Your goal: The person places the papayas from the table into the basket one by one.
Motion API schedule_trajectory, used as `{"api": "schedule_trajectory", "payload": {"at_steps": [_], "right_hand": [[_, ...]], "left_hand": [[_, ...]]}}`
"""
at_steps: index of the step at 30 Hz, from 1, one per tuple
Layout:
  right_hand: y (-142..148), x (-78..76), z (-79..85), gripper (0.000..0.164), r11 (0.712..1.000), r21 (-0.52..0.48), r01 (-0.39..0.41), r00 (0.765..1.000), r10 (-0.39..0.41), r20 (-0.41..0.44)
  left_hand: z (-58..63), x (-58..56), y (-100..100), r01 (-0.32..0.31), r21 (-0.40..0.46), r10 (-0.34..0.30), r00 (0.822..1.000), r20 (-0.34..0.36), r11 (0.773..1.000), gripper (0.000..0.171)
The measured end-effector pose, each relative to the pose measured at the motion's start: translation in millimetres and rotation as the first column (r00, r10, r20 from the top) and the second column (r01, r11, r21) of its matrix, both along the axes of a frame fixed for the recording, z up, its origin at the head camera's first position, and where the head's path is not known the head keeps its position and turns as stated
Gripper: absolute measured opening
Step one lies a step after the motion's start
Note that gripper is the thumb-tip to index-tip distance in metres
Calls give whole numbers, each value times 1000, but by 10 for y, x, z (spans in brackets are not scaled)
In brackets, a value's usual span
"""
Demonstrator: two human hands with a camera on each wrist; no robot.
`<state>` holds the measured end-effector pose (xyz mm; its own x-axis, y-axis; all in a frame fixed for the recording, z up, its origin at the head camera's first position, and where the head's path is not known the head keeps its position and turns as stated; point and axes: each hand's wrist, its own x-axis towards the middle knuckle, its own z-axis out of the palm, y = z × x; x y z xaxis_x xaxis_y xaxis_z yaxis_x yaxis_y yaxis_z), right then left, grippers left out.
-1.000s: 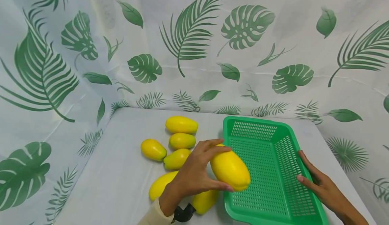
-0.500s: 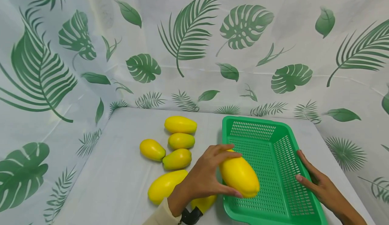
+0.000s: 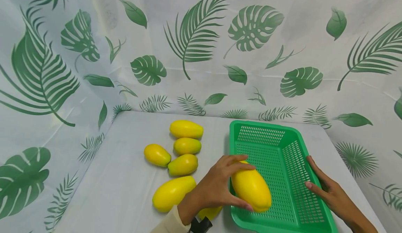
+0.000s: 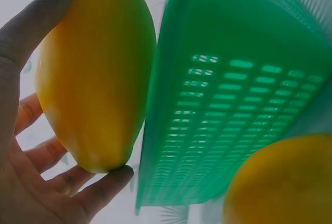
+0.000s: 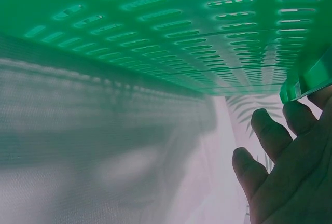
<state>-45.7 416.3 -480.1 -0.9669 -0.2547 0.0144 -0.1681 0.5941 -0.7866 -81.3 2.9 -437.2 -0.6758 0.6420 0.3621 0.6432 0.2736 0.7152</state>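
Observation:
My left hand (image 3: 216,187) grips a plump yellow papaya (image 3: 251,187), thumb on the near side and fingers over the far side. In the head view that papaya overlaps the left part of a green plastic basket (image 3: 267,124). In the left wrist view the papaya (image 4: 98,73) appears alongside the basket's slotted wall (image 4: 223,110). My right hand (image 3: 336,194) holds the basket's right rim, thumb over the rim and fingers outside. From the right wrist, several fingers (image 5: 267,133) show below the rim, spread apart.
Left of the basket, several papayas lie on the white-covered table (image 3: 103,191): one at the back (image 3: 186,129), smaller ones (image 3: 187,146) in the middle, a large one (image 3: 172,193) in front. Another (image 3: 210,212) is partly hidden by my left wrist. A leaf-patterned sheet (image 3: 201,96) encloses the table.
My left hand has carried the papaya right and slightly toward me, farther over the basket's left side in view. My right hand stays on the rim, and the basket and other papayas look unmoved.

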Motion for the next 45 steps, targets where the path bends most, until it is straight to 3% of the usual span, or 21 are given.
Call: {"api": "schedule_trajectory", "payload": {"at_steps": [9,17,25,32,45], "right_hand": [[-15,7,1,82,1000,12,13,1000,-13,-1],[-25,2,-2,82,1000,14,8,1000,-8,-15],[-27,3,11,82,1000,7,-3,1000,4,-9],[-39,8,3,81,999,24,25,1000,-25,-1],[-38,3,-4,81,1000,3,17,1000,-17,-13]], "left_hand": [[-53,4,75,39,-29,-41,996,-75,999,99],[-71,14,80,65,-58,-68,996,-50,996,94],[-72,27,-26,42,-44,-45,997,-67,998,91],[-29,73,-201,19,22,-20,999,39,1000,90],[9,154,-589,-108,62,104,993,57,992,90]]}}
